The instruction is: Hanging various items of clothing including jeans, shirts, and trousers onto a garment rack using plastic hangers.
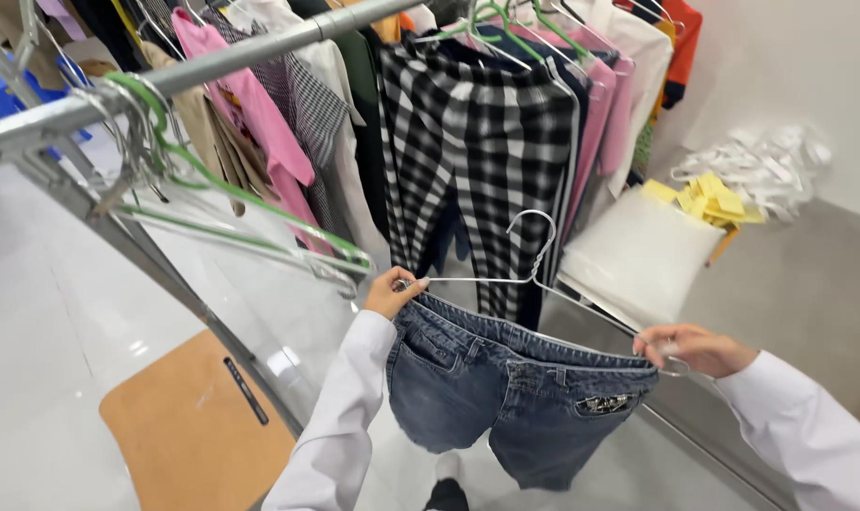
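Both hands are being held out in front, arms in white sleeves stretched forward, so basically a pair of blue jeans (506, 388) is being kept up on a wire hanger (534, 274). One end of the hanger is being pinched by the left hand (392, 291), fingers closed on it, and the other end is being gripped by the right hand (695, 348). The jeans are being draped over the hanger's bar, hanging just below a metal rail (241, 52) full of clothes, right by checked trousers (477, 161).

Bright, even indoor light glares off the glossy white floor (42, 312); edges curve slightly, shadows faint.
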